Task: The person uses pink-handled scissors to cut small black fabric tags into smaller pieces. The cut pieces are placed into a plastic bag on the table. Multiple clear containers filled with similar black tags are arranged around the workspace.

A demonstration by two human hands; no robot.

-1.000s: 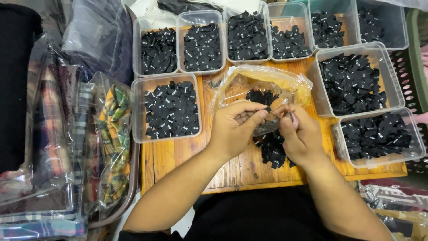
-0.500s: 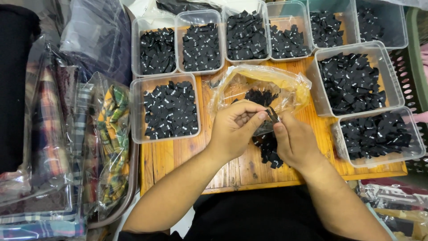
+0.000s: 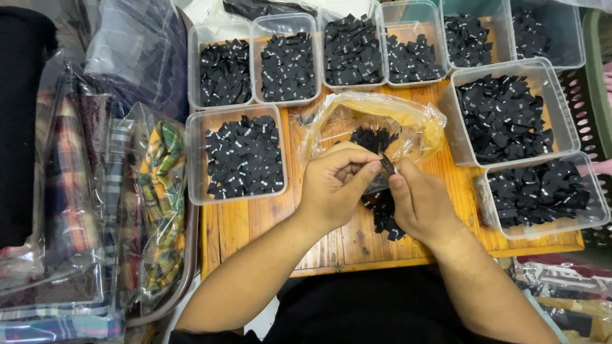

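Wooden tabletop (image 3: 255,223), clear tubs (image 3: 236,153) of black labels. Left hand (image 3: 335,185) and right hand (image 3: 417,204) pinch one small black label (image 3: 387,165) above the loose pile (image 3: 382,213); likely light, limp, best held by edges.

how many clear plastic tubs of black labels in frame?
9. Six along the back row, two stacked at the right, one left of the left hand. More may sit beyond the top edge.
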